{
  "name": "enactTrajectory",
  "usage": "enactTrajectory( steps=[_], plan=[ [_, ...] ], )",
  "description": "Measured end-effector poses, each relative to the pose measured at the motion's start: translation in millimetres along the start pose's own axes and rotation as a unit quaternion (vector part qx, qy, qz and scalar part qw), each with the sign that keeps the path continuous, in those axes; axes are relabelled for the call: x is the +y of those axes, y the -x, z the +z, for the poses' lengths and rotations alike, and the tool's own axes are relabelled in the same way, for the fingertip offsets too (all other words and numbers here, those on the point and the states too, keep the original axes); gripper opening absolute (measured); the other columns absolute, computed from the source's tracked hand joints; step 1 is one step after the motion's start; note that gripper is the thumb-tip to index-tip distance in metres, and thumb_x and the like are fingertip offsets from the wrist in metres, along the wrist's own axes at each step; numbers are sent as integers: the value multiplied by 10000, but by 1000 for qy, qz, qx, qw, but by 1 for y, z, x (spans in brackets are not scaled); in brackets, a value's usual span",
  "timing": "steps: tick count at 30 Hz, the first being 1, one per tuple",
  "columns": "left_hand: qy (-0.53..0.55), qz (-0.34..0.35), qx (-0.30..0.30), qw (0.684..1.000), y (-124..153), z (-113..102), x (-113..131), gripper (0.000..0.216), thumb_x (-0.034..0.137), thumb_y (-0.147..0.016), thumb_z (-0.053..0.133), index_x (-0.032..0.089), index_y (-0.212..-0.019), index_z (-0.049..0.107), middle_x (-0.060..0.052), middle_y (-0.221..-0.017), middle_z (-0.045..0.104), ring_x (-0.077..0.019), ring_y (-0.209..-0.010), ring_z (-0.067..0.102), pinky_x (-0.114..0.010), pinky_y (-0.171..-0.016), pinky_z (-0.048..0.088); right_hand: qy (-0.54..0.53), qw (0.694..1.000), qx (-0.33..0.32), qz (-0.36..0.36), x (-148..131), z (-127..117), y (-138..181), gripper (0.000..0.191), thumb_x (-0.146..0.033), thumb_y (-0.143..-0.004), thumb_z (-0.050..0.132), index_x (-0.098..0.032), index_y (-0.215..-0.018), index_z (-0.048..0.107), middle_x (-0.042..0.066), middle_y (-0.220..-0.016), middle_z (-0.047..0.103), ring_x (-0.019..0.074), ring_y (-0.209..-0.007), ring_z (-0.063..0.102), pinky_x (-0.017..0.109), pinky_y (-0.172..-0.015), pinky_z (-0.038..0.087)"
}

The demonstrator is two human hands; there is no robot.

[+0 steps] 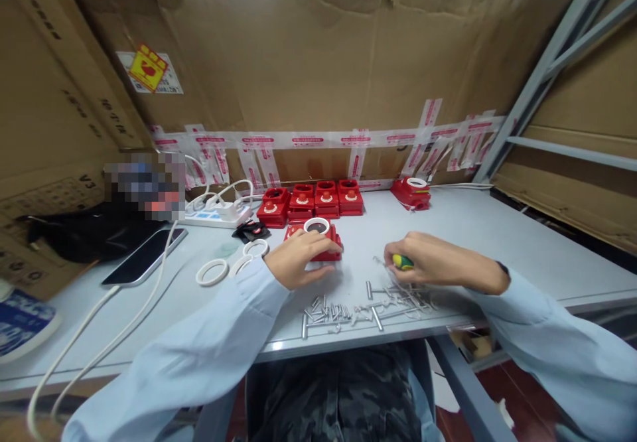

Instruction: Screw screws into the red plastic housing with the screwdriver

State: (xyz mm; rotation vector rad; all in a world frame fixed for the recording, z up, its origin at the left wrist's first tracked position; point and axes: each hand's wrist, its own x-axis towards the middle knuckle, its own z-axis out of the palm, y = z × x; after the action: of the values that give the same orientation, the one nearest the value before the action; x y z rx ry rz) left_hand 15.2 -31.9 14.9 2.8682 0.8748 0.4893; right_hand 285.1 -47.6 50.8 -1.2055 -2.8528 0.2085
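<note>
My left hand is closed around a red plastic housing with a white ring on top, holding it on the grey table. My right hand is closed on a small screwdriver with a green and yellow handle, just right of the housing. A scatter of several metal screws and pins lies in front of both hands near the table's front edge.
Several finished red housings stand in a row at the back, one more further right. White rings lie left of my left hand. A phone, a power strip, white cables and cardboard walls surround the table.
</note>
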Motion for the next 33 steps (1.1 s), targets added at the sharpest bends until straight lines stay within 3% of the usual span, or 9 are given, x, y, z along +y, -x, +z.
enactTrajectory(
  steps=[7,12,16,19,22,24,29,33],
  plan=[
    [2,1,18,1000,0,-2,1,261,261,-852,533,160,-1091,566,-95,-1030,647,-230,-943,571,-362,-796,419,4,970,240,-26,-5,-51,3,59,-196,-707,542,-172,-702,595,-33,-556,550,69,-480,453,204,-519,355],
    [68,12,49,996,-1,0,2,298,302,-859,535,154,-1117,556,-101,-1052,636,-217,-976,576,-365,-863,445,-11,934,351,-65,-18,-70,-7,20,-168,-687,570,-163,-682,589,-36,-550,513,67,-494,430,197,-488,345],
    [129,-7,109,986,-8,9,7,520,348,-840,581,150,-1293,418,-126,-1165,584,-200,-999,576,-351,-904,452,-29,932,353,-76,-27,-65,-22,35,-175,-692,560,-155,-684,588,-43,-546,485,64,-500,404,194,-490,333],
    [144,-25,141,979,-17,18,12,534,305,-844,568,125,-1314,391,-124,-1117,603,-153,-813,589,-332,-833,477,-41,934,344,-92,-30,-57,-30,38,-152,-684,548,-148,-683,585,-56,-529,453,54,-490,358,188,-487,318],
    [176,-40,96,979,-22,24,16,282,271,-855,534,116,-1082,596,-69,-874,667,-112,-625,533,-266,-668,474,-50,934,339,-103,-28,-52,-33,39,-137,-683,546,-139,-685,585,-56,-529,447,51,-490,351,179,-475,312],
    [206,-37,61,976,-23,26,18,215,262,-844,542,121,-965,650,-61,-823,676,-106,-613,529,-232,-604,449,-52,933,339,-105,-26,-49,-34,37,-128,-679,545,-136,-677,581,-55,-531,450,49,-490,354,172,-469,314],
    [260,-22,9,965,-20,26,24,382,254,-829,549,114,-1184,561,-109,-1023,677,-155,-799,610,-204,-549,431,-66,931,338,-117,-25,-45,-37,34,-113,-673,547,-135,-680,573,-60,-531,444,44,-491,340,161,-469,314],
    [271,11,-37,962,-18,24,23,269,250,-849,541,120,-1060,644,-94,-996,705,-154,-823,632,-208,-613,451,-55,925,356,-121,-24,-44,-42,26,-128,-686,551,-134,-690,576,-64,-530,433,42,-487,321,165,-473,307]
  ],
)
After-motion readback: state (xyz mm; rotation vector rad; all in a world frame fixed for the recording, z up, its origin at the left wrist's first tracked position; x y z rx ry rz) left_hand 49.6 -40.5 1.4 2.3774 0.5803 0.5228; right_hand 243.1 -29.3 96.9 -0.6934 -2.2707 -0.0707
